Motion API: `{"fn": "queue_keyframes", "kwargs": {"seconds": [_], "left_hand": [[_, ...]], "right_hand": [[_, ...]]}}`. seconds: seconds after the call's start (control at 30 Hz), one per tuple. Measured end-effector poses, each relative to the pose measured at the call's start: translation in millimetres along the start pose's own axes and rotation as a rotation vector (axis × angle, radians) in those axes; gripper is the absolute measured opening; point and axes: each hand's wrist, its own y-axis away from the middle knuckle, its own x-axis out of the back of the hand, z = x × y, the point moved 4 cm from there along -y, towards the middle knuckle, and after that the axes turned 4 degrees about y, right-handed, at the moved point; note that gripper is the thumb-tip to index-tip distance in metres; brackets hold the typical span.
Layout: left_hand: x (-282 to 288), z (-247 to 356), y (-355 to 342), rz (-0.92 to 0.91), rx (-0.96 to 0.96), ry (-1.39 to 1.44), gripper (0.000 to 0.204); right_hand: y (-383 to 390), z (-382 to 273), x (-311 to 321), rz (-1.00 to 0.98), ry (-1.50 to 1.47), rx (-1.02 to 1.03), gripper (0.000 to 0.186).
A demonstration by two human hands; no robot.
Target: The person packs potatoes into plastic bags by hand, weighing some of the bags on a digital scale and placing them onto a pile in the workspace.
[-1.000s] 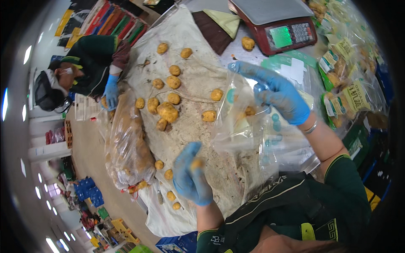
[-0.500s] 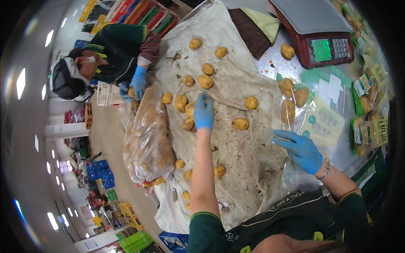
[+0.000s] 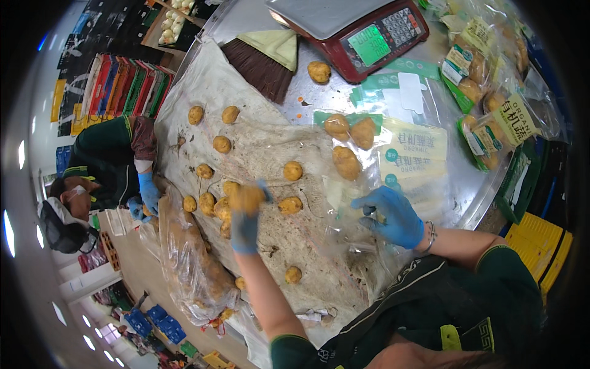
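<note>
My left hand (image 3: pixel 246 232), in a blue glove and smeared by motion, grips a potato (image 3: pixel 247 198) above the stained cloth (image 3: pixel 319 237). Several loose potatoes lie around it, among them one potato (image 3: pixel 290 205) just to its right. On the right, my blue-gloved right hand (image 3: pixel 392 216) is bent with its fingers curled at the edge of a clear plastic bag (image 3: pixel 340 203). Its fingertips seem to pinch the film, which is hard to see. Inside the bag's far end sit three potatoes, one of them a large potato (image 3: pixel 346 162).
A red scale (image 3: pixel 381 46), a brush (image 3: pixel 267 58) and a potato (image 3: pixel 319 72) stand at the back. Filled potato bags (image 3: pixel 485 138) lie at right, flat printed bags (image 3: pixel 415 147) nearer. At left, a co-worker's gloved hand (image 3: pixel 149 192) is at a big potato sack (image 3: pixel 193 258).
My left hand has closed on a potato and lifted it off the cloth. My right fingers, straighter before, are now curled. The whole view has swung, moving the table leftward in the picture.
</note>
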Motion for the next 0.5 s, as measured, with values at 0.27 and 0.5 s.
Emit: {"fn": "queue_keyframes", "kwargs": {"seconds": [0.27, 0.5], "left_hand": [[-116.7, -92.3, 135.0, 0.195, 0.336, -0.095, 0.035], [-209.1, -36.4, 40.7, 0.011, -0.042, -1.396, 0.041]], "right_hand": [[13.7, -3.2, -4.4, -0.035, -0.173, 0.095, 0.01], [-33.2, 5.6, 36.3, 0.002, -0.467, -0.264, 0.015]]}}
